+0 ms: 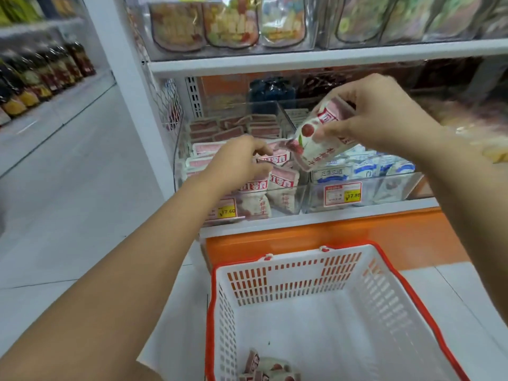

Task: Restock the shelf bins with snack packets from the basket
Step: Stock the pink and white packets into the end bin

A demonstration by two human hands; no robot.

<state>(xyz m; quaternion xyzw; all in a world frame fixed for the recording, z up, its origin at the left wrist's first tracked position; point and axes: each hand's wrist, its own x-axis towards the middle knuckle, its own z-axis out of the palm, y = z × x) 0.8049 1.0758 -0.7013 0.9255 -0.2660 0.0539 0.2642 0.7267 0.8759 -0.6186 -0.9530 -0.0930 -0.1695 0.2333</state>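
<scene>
Two hands at work at the low shelf [316,217], both bare. The left hand [239,163] is inside the left bin [301,200], a clear plastic one. Its fingers and thumb are curled round the top of a front-row packet [276,160], which stands among rows of the same pink-topped white packets.

The right hand [382,122] is higher up. It pinches a raised packet [313,145] near its top between thumb and fingers. This packet is white with a pink band and red fruit printed on it. It hangs tilted, lower end toward the left hand, over the divide between the left bin and the right bin [384,192].

The right bin holds blue-and-white packets [368,166]. Each bin has a price label on its front: 17.60 label [228,211] on the left, 17.80 label [343,194] on the right.

The basket [291,276] sits on the floor [82,193] just below the shelf. It is white slotted plastic with a red rim. A few leftover packets [270,368] of the pink-and-white kind lie at its near end.

The upper shelf [302,60] carries clear bins of dried-fruit pouches [231,26]. Across the aisle to the left stands a row of dark bottles [55,70], blurred.
</scene>
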